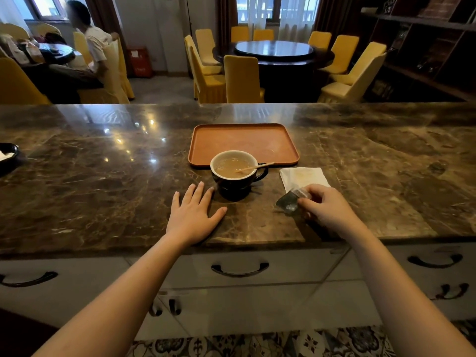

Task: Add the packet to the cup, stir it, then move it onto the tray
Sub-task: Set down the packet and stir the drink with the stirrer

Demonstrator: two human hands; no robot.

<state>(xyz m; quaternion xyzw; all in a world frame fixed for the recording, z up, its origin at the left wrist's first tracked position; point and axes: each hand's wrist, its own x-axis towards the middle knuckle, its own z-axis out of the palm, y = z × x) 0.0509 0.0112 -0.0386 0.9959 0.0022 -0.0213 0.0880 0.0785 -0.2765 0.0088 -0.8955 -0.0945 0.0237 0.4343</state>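
A dark cup (235, 184) with a white inside stands on the marble counter, just in front of the orange tray (243, 143). It holds a light brown drink, and a wooden stir stick (257, 166) leans out over its right rim. My left hand (194, 215) lies flat on the counter, fingers spread, just left of the cup and not touching it. My right hand (327, 208) pinches a small dark, crumpled packet (289, 202) low over the counter, to the right of the cup.
A white napkin (301, 176) lies right of the cup, behind the packet. A dark dish (7, 153) sits at the counter's far left edge. Beyond the counter are yellow chairs, round tables and a seated person.
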